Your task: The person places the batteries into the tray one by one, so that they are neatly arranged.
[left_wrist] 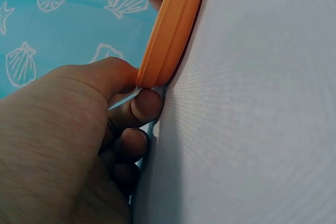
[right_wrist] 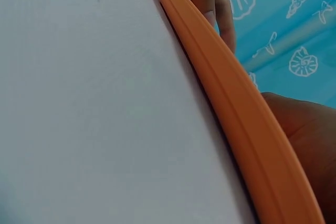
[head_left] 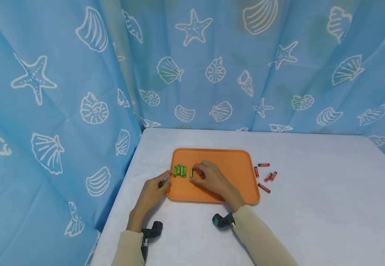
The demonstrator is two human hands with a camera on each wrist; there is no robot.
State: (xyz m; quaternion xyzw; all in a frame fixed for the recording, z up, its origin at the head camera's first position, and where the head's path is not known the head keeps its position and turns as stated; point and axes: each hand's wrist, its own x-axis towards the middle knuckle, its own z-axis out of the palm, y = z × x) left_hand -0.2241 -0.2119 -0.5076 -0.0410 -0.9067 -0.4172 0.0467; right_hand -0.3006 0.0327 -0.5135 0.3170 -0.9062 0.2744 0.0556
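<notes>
Green battery (head_left: 191, 173) pinched, the right hand (head_left: 212, 178) arches over the orange tray (head_left: 230, 166), whose edge the left hand (head_left: 151, 191) grips.

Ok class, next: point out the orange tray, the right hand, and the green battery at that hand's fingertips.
Orange tray (head_left: 234, 166): head view, on its bare floor.
Right hand (head_left: 211, 177): head view, on the back of the hand.
Green battery (head_left: 191, 173): head view, midway along its side.

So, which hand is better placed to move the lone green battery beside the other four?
Probably the right hand: it pinches the lone green battery, while the left hand is at the left edge of the orange tray.
</notes>
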